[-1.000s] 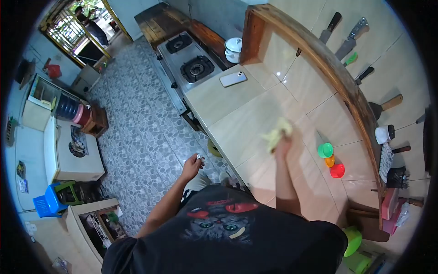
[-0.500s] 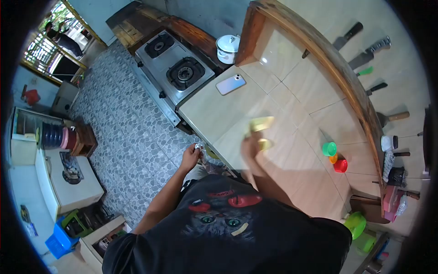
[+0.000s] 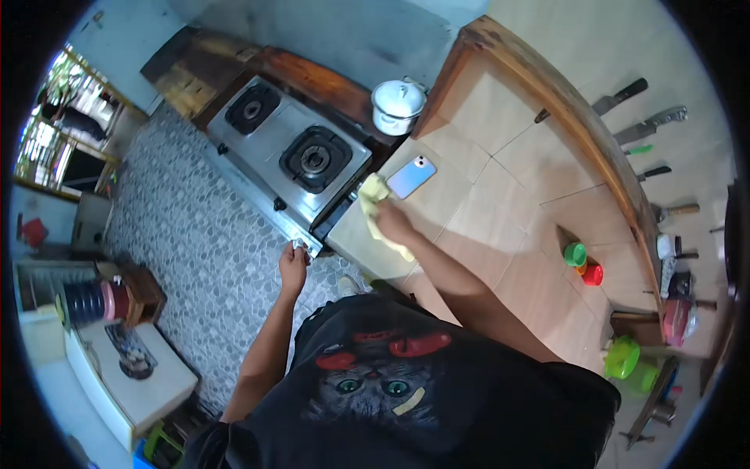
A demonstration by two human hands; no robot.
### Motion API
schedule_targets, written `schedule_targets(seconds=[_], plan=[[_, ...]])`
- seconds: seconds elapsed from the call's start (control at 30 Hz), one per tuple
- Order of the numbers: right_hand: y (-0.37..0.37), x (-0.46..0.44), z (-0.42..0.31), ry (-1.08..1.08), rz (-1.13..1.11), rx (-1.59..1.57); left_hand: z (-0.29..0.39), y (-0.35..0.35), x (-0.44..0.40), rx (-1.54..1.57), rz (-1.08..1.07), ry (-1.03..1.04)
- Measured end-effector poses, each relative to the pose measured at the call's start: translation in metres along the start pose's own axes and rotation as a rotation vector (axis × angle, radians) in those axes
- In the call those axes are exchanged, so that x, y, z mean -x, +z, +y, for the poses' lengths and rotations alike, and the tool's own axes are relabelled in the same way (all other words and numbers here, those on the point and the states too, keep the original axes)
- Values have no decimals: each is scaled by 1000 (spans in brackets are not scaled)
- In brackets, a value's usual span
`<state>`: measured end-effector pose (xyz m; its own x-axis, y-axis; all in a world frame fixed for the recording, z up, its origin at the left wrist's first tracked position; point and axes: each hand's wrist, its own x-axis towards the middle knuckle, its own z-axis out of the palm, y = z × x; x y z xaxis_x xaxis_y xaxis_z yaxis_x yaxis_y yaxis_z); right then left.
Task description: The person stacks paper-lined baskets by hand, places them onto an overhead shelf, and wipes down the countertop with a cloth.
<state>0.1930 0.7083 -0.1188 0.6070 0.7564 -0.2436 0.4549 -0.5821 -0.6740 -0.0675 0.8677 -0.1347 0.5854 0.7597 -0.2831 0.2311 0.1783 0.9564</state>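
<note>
Yellow cloth (image 3: 374, 188) was on the tan counter (image 3: 500, 203), held in the right hand (image 3: 394, 223), beside a phone (image 3: 412, 176). The left hand (image 3: 293, 268) pinched a small white thing (image 3: 298, 245) above the pebbly floor (image 3: 195, 211). Beyond sat the stove (image 3: 279, 134), then a bright doorway (image 3: 69, 121).

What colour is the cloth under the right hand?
The cloth is pale yellow; the head view shows it best.

The gas stove (image 3: 275, 139) is smooth, shiny metal (its grates (image 3: 332, 156) look matt and dark). Right of the stove, the worktop (image 3: 484, 242) is smooth tile with a soft gloss; just beside the stove, the yellow cloth (image 3: 373, 190) is matt and creased. The pot (image 3: 396, 107) at the stove's right rear looks like glossy enamel.
</note>
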Motion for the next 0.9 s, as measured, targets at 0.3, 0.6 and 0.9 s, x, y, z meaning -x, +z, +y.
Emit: schedule_targets(seconds=[0.3, 0.6, 0.9], plan=[[107, 96, 83, -358, 107, -108, 25, 112, -69, -380, -468, 262], [-67, 295, 115, 823, 983, 48, 79, 170, -72, -821, -682, 381], [-38, 304, 125, 1156, 1104, 133, 35, 168, -84, -789, -588, 1129]])
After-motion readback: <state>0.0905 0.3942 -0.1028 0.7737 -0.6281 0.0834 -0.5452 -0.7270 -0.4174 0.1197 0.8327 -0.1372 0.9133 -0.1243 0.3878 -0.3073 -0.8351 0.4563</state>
